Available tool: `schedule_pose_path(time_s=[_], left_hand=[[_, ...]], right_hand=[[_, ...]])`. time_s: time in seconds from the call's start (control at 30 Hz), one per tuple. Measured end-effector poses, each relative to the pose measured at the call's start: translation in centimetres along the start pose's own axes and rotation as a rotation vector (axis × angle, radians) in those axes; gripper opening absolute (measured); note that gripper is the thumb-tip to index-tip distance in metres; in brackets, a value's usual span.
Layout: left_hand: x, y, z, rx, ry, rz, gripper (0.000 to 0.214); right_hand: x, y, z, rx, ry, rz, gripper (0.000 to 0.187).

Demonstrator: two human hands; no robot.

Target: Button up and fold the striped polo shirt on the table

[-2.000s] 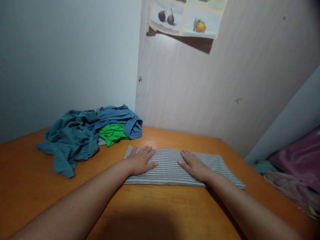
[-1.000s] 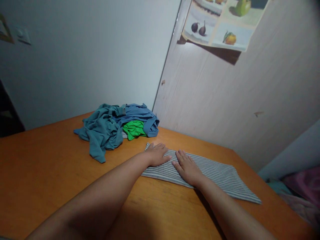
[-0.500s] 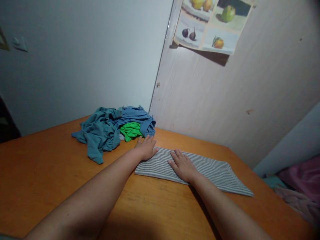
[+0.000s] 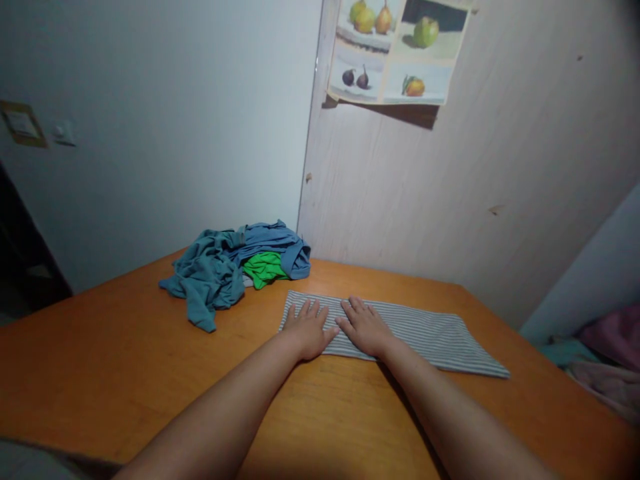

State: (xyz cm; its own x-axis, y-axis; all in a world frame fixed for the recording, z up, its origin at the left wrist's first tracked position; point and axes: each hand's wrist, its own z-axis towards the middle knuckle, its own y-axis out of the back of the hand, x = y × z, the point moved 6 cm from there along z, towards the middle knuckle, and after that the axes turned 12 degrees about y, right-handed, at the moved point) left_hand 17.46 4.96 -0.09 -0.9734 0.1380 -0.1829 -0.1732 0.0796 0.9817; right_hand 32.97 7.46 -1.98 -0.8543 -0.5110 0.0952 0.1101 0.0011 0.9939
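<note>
A grey-and-white striped cloth (image 4: 430, 337), folded into a long flat strip, lies across the wooden table. My left hand (image 4: 307, 331) rests flat on its left end with the fingers spread. Just to the right, my right hand (image 4: 366, 327) presses palm-down on the same cloth, fingers stretched out. The two thumbs nearly meet. Neither hand grips anything. The right part of the cloth extends beyond my right hand and looks smooth.
At the back left of the table (image 4: 125, 347) is a crumpled heap: a teal garment (image 4: 213, 277), a blue garment (image 4: 265, 239) and a bright green cloth (image 4: 265, 268). Walls rise behind; a fruit poster (image 4: 393, 57) hangs there. Pinkish fabric (image 4: 607, 347) lies beyond the right edge.
My left hand has moved from the cloth's upper left edge toward me and slightly right, onto its left end. My right hand stays on the cloth. The camera view has turned a little.
</note>
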Motion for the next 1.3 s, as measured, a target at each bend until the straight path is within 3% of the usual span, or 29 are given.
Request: schedule_pose_path(time_s=[0.17,0.33,0.43,0.6,0.97,1.13,1.3], left_hand=[[0.3,-0.4,-0.6,-0.003,0.005,0.004,0.085],[0.3,-0.4,-0.3,0.011,0.019,0.013,0.082],[0.3,-0.5,-0.1,0.010,0.015,0.017,0.082],[0.3,-0.5,-0.1,0.012,-0.003,0.012,0.084],[0.5,-0.6,0.3,-0.008,0.008,0.052,0.080],[0.5,-0.5,0.3,-0.015,0.013,0.063,0.079],[0.6,-0.5,0.3,-0.012,0.016,0.058,0.080]], right_hand=[[-0.9,1.0,0.2,0.017,0.012,0.100,0.081],[-5.7,3.8,-2.5,-0.092,-0.146,0.190,0.087],[-7.7,3.1,-5.7,-0.057,-0.216,0.133,0.089],[-8.1,1.0,-8.8,0.069,-0.253,0.082,0.088],[-11.9,2.3,-13.0,0.046,-0.375,0.061,0.089],[-14.8,2.8,-14.8,0.014,-0.512,-0.022,0.087],[-16.7,2.2,-15.7,0.053,-0.499,-0.027,0.091]])
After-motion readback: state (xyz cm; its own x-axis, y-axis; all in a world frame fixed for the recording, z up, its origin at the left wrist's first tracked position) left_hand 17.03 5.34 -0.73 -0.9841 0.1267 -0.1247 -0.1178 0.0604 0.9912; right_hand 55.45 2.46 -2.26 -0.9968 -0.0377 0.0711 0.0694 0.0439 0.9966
